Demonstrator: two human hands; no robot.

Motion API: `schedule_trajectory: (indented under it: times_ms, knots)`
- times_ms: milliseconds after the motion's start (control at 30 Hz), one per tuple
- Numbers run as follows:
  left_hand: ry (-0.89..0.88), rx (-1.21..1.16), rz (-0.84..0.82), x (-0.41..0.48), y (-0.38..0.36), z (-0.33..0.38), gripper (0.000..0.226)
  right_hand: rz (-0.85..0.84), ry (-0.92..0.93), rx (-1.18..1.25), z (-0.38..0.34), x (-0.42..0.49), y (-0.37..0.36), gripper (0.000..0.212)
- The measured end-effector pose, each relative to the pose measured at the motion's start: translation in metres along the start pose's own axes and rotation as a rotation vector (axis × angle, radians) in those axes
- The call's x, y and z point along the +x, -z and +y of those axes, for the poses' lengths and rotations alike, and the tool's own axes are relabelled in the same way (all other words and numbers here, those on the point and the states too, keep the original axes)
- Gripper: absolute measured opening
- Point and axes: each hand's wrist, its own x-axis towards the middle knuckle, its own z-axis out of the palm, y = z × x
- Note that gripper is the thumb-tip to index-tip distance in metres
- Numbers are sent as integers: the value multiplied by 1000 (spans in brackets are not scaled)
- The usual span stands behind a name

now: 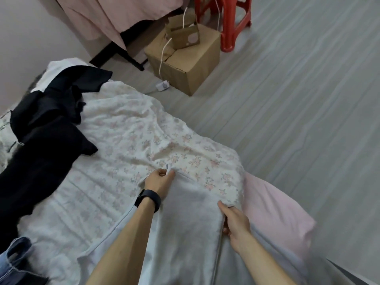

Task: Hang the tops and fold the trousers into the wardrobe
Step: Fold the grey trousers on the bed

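Note:
A pale grey-white garment [191, 219] lies spread on the bed with the floral sheet [127, 132], running from the bottom edge up to the middle. My left hand [159, 179], with a black watch on its wrist, pinches the garment's far left corner. My right hand [234, 220] grips its right edge, fingers curled under the fabric. Black clothes [45, 128] lie heaped on the left side of the bed. A piece of blue denim [14, 258] shows at the bottom left corner.
A pink cloth [275, 210] lies over the bed's right corner. On the grey floor stand a cardboard box [185, 58] with a paper bag [185, 36] on it, a white cord with a plug [163, 86], and a red plastic stool [230, 19].

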Motion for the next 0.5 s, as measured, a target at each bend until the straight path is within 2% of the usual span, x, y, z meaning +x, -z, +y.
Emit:
schedule_trajectory:
  times_ms: [200,267,333,400,467,500]
  knots:
    - [-55,24,97,17,-3,9,27,80,231,-221,-7,0,14,38]
    - [-63,44,98,16,-9,9,31,164,280,-374,-2,-3,13,31]
    - [-98,90,131,8,-16,10,39,237,343,-428,3,-8,11,19]
    - [-230,309,274,-6,-24,2,54,328,488,-503,13,-13,10,20]
    - [-506,579,378,-30,-38,-14,60,455,797,-712,27,-18,8,24]
    - [-648,660,355,-42,-48,-22,63,468,965,-842,32,-20,5,32]
